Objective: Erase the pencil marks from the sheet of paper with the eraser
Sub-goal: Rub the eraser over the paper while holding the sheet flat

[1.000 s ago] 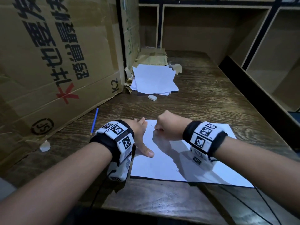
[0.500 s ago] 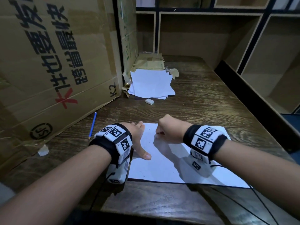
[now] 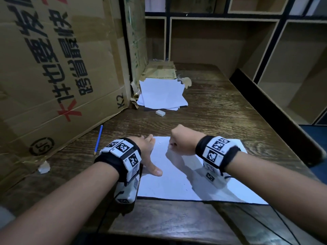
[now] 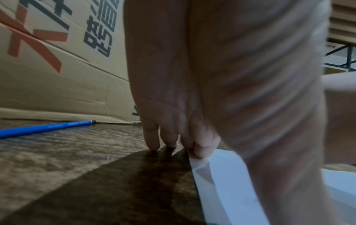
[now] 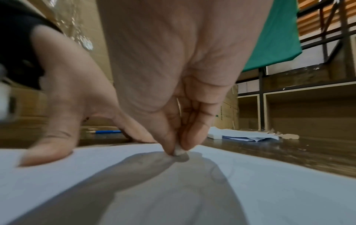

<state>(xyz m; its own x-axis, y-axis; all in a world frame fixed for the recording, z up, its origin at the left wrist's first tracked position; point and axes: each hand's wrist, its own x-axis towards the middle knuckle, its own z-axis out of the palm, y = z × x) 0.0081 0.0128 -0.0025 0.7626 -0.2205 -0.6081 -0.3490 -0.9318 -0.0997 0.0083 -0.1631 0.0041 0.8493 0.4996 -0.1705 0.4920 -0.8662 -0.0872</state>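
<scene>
A white sheet of paper (image 3: 173, 181) lies on the dark wooden table near its front edge. My right hand (image 3: 178, 140) is curled over the sheet's far part and pinches a small whitish eraser (image 5: 179, 151) between thumb and fingers, its tip pressed on the paper (image 5: 260, 190). Faint pencil loops (image 5: 217, 175) show just right of the eraser. My left hand (image 3: 148, 152) lies flat on the sheet's left edge (image 4: 221, 175), fingers straight (image 4: 154, 141), thumb spread onto the paper.
A second eraser (image 3: 160, 113) lies in front of a stack of white sheets (image 3: 161, 93) at the back. A blue pencil (image 3: 98, 138) lies left of the paper, beside a big cardboard box (image 3: 53, 68). A crumpled scrap (image 3: 43, 167) sits at the left. Shelves (image 3: 292, 68) border the right.
The right hand has shifted only slightly over the same spot of the sheet, still pinching the eraser. The left hand stays pressed on the paper. The head view has tilted a little.
</scene>
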